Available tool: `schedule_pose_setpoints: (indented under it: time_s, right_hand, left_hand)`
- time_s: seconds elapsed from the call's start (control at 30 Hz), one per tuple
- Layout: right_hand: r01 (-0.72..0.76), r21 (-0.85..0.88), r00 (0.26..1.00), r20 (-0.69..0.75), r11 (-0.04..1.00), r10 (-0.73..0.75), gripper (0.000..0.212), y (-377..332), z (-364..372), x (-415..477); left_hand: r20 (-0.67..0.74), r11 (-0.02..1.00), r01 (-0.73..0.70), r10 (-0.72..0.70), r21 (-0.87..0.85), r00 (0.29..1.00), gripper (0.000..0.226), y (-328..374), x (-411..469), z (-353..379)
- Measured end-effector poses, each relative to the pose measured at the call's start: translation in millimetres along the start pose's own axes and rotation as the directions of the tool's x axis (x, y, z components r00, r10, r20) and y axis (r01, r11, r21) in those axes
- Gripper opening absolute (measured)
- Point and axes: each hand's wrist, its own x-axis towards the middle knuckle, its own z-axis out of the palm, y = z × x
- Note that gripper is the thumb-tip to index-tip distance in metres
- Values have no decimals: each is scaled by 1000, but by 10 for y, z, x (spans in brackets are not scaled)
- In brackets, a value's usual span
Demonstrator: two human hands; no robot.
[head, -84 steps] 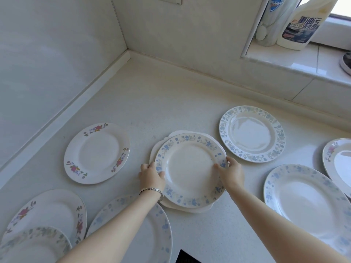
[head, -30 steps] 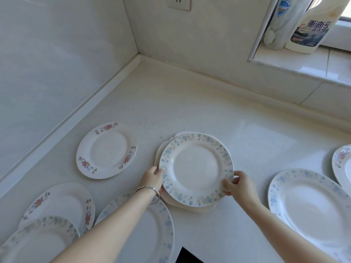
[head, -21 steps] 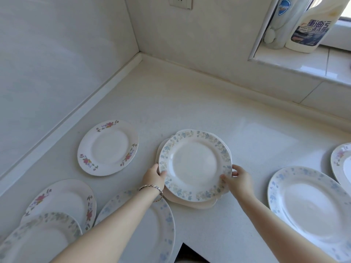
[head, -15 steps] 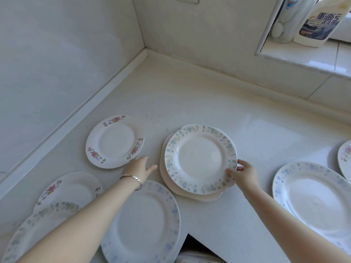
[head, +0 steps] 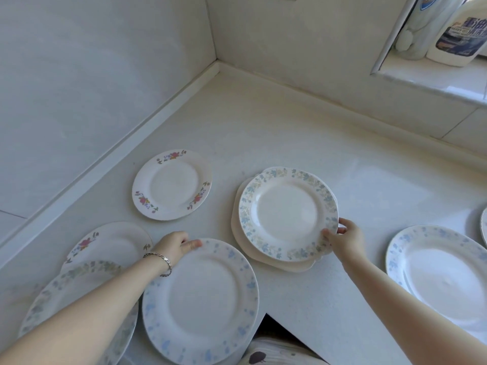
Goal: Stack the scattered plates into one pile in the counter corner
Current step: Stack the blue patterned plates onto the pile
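Observation:
A small pile of plates (head: 287, 214) lies mid-counter, a blue-flowered one on top of plain cream ones. My right hand (head: 346, 237) pinches the pile's near right rim. My left hand (head: 176, 245) rests on the far rim of a large blue-speckled plate (head: 203, 301) at the counter's front edge; the grip looks blurred. A red-flowered plate (head: 171, 184) lies to the left. The counter corner (head: 218, 67) is at the back.
Two overlapping plates (head: 105, 246) sit under my left forearm at the near left. Another blue-rimmed plate (head: 442, 270) lies at the right, one more rim (head: 484, 230) at the frame edge. Cleaner bottles (head: 458, 30) stand on the window sill.
My left hand let go of the pile's left rim and moved down-left onto the blue-speckled plate. My right hand stayed on the pile's right rim. The view has shifted toward the left.

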Motion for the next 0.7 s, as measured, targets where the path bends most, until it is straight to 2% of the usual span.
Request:
schedule_pose_setpoints:
  time_s: [0.1, 0.17, 0.27, 0.33, 0.4, 0.47, 0.5, 0.6, 0.63, 0.7]
  right_hand:
    - [-23, -11, 1000, 9, 1000, 23, 50, -6, -2, -4]
    - [-3, -93, 999, -49, 996, -2, 56, -19, -27, -53]
    - [250, -155, 950, -154, 956, -273, 49, -123, -57, -299]
    - [370, -29, 928, -40, 929, -371, 32, -258, -39, -528]
    - [341, 71, 911, 222, 937, -348, 19, -388, 23, -739]
    - [267, 49, 867, 423, 962, -263, 22, -451, 78, -835]
    - [261, 25, 867, 433, 965, -246, 26, -482, 80, -845]
    - [274, -83, 947, 200, 958, -253, 33, -519, -12, -627]
    - [263, -131, 960, 135, 956, -245, 35, -516, -72, -523]
    - [222, -175, 975, 63, 959, -214, 44, -471, -193, -322]
  left_hand:
    - [-101, 998, -32, 25, -60, 995, 51, 23, -108, -30]
    - [-164, 990, -30, 7, -139, 987, 50, 34, -155, -109]
    - [-289, 969, -41, -32, -245, 957, 48, 78, -213, -331]
    - [-369, 947, -50, -75, -317, 926, 50, 195, -257, -481]
    - [-428, 907, -50, -148, -419, 892, 55, 375, -290, -561]
    - [-429, 859, -23, -232, -512, 873, 57, 616, -272, -525]
    - [-416, 826, -11, -273, -564, 868, 56, 753, -242, -461]
    - [-349, 676, -19, -357, -737, 866, 57, 1138, -118, -223]
    - [-328, 686, -5, -343, -728, 880, 56, 1247, -82, -155]
    - [-287, 804, 24, -240, -594, 928, 50, 1439, -16, -47]
